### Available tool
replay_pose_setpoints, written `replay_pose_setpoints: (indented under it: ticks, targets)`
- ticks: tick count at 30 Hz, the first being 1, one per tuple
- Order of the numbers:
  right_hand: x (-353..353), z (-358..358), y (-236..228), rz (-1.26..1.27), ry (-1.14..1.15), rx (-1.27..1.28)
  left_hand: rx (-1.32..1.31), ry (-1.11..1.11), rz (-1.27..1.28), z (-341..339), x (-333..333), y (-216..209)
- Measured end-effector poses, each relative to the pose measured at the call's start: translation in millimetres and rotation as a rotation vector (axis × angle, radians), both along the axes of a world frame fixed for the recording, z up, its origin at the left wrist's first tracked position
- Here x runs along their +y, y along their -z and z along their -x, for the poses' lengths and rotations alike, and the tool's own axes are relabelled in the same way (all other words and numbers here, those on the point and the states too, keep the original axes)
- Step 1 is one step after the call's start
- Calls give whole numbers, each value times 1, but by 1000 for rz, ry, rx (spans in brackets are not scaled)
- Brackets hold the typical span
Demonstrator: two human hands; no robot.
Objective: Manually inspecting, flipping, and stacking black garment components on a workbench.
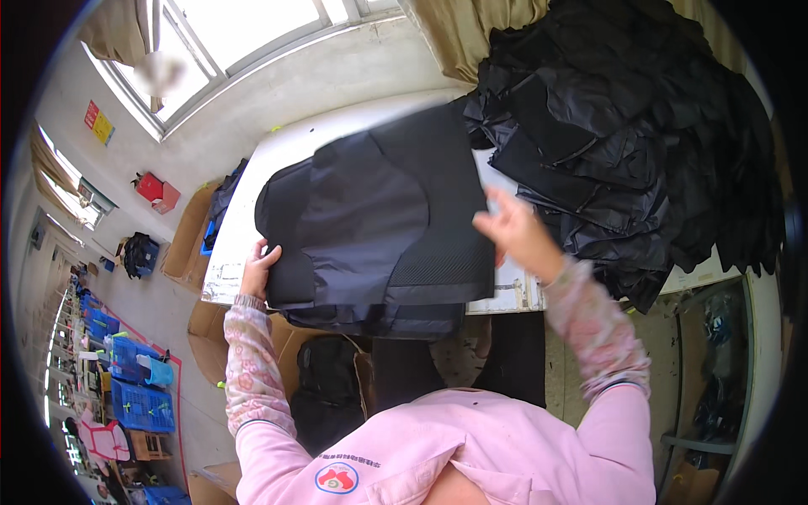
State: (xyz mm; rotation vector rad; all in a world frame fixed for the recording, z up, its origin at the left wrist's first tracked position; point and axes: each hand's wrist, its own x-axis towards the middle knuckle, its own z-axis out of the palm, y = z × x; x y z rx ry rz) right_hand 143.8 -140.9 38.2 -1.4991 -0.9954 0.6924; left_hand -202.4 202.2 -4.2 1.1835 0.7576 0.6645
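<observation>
A black fabric panel (366,219) with smooth and mesh-like sections lies in front of me, with more black layers (362,321) showing under its near edge. At its left edge, my left hand (257,269) is closed, the fingers gripping the cloth. My right hand (520,233) is just past the panel's right edge. Its fingers look apart with nothing between them, though they are a little blurred by motion.
The white table (231,244) runs beneath the panel. A big heap of black fabric pieces (623,143) covers its right side. Below the near edge stands a cardboard box (290,345) beside a black bag-like item (326,391). Blue crates (141,404) stand on the floor far left.
</observation>
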Motion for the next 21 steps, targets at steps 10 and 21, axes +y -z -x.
replay_pose_setpoints:
  ticks: [10,21]
  targets:
    - [28,60,198,74,256,271,517,-97,-1498,-107,-86,36]
    - [21,-162,114,201,548,-886,734,551,-1195,-135,-171,110]
